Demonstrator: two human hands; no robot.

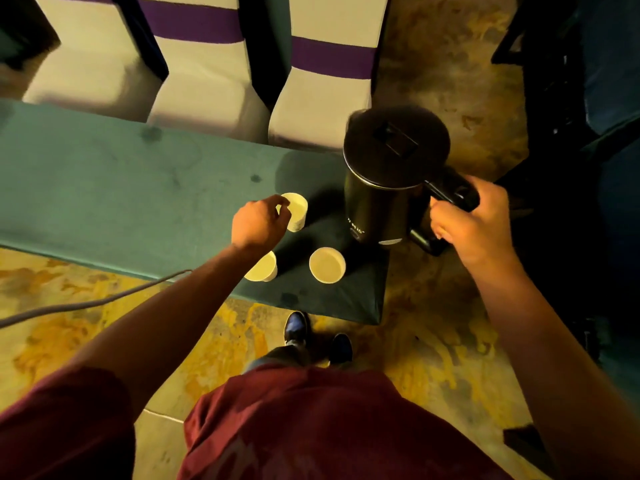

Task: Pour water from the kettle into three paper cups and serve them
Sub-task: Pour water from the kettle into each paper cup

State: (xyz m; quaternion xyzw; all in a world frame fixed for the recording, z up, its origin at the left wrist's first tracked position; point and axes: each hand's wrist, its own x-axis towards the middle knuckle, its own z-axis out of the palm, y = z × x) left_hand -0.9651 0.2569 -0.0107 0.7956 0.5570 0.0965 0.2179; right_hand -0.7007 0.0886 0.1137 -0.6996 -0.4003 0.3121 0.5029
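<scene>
Head view, the only one: the right hand (474, 220) is wrapping its grip around the handle of the black kettle (388, 178), fingers curled on it. The kettle is sitting upright, lid closed, at the right end of the green surface (104, 188); I can't tell whether it is resting on the surface or lifted just clear.

The left hand (258, 220) is pinching the far cup (296, 211) at its near rim and wall, so that grip is grasping the cup. This cup is lying left of the right grip, just beside the kettle body and on the side away from the handle.

The near-right cup (327, 265) is standing free, toward the person from the far cup and below-left of the kettle base. The near-left cup (263, 270) is partly hidden under the left wrist.

Key relation: the kettle's handle-to-spout axis is running from the right grip up-left, with the spout at the far-left rim. The held cup is sitting left of that line and nearer the person, so my read is that the pour needs the kettle swung toward it, left hand steadying. Fill levels are not readable.
</scene>
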